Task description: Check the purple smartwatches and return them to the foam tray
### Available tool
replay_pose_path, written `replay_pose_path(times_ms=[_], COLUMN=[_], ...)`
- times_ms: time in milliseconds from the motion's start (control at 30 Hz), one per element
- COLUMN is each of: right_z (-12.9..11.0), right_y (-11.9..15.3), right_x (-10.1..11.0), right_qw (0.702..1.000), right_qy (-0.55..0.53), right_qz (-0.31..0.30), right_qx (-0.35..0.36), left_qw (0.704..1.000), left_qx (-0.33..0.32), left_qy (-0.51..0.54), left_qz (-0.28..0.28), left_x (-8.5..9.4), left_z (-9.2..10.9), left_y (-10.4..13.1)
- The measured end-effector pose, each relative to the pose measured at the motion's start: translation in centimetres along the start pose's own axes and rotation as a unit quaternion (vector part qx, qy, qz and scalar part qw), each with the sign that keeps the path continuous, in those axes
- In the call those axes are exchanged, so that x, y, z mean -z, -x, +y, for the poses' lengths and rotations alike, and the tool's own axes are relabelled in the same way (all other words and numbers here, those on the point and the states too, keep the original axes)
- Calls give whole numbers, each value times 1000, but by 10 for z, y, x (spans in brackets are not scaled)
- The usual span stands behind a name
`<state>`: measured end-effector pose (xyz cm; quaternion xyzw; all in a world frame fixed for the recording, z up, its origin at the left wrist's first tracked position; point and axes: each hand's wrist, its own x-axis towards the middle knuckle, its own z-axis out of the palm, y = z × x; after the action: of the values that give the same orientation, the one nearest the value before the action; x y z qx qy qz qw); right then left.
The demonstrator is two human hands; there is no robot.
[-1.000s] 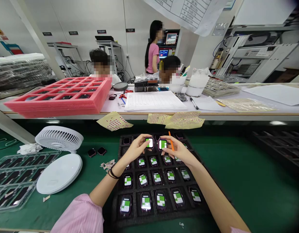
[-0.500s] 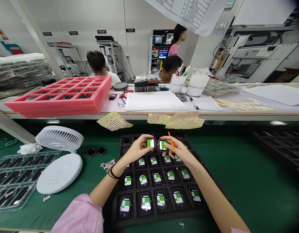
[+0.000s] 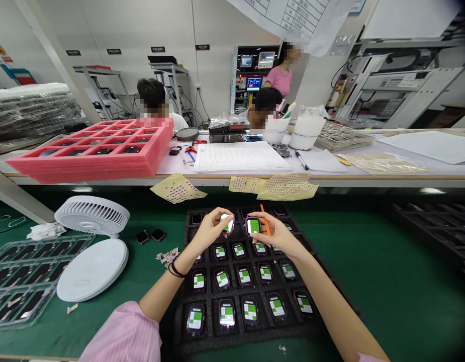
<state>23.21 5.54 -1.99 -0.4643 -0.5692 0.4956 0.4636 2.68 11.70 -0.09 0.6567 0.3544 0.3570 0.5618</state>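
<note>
Over the far rows of a black foam tray (image 3: 213, 344), my left hand (image 3: 210, 232) is closed on a smartwatch body (image 3: 227, 224) with a lit screen, tilted sideways. Just to its right, my right hand (image 3: 275, 232) grips a second smartwatch body (image 3: 253, 226), its green and white screen facing me. An orange stick-like tool (image 3: 265, 219) is also tucked in the right hand's fingers; its lower end is hidden. Below both hands, several watch bodies (image 3: 244, 275) with green and white screens lie in the tray's compartments.
A white fan (image 3: 92, 269) stands left of the tray, beside two dark watch bodies (image 3: 159, 235) and small paper scraps (image 3: 168, 256). Clear trays (image 3: 39, 281) lie far left. Above runs a shelf with a pink foam tray (image 3: 92, 171). Dark trays (image 3: 436, 231) are at right.
My left hand has shifted slightly left and turned its watch body sideways. The right hand has barely moved. In the background, a person in pink has moved right.
</note>
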Motion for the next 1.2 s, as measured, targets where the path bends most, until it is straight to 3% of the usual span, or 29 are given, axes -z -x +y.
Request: replay_pose_path(times_ms=[667,833,1067,1200], right_z=[-2,-3,-5,-5], right_y=[0,-2,-4,-5], right_x=[0,0,-1,1], right_qw=[1000,999,985,985], right_qy=[-11,-12,-29,-36], right_qz=[7,43,161,148], right_qx=[-4,-15,-56,-79], left_qw=[999,999,999,998], left_qx=[-23,-24,-21,-18], left_qy=[-13,-12,-7,-2], left_qz=[-21,-23,-33,-55], left_x=[1,1,-1,-2], left_z=[-6,-7,-6,-5], left_y=[-2,-3,-2,0])
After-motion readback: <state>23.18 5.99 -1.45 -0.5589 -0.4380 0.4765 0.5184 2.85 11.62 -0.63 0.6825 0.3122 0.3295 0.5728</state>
